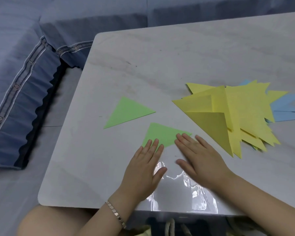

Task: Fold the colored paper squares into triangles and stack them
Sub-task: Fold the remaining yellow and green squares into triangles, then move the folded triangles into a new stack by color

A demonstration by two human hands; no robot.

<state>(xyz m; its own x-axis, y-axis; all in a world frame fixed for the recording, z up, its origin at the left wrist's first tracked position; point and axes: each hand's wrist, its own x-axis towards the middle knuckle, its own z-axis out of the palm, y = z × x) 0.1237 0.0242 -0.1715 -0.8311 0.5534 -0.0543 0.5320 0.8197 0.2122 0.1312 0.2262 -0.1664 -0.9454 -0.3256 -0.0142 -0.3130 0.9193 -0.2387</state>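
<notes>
While both hands lie flat with fingers straight, the left hand (144, 165) and right hand (197, 156) press the near green triangle (163, 135) on the white table (143, 65). Beyond it lies a second green triangle (127, 110); just right sprawls the yellow triangle pile (245, 113), covering blue pieces (286, 108).

Pale marbled table (160, 57) — blue sofa (15, 48) (button-trimmed) behind

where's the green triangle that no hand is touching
Head view: the free green triangle lies flat left of the yellow pile, just beyond the pressed green triangle.
</notes>
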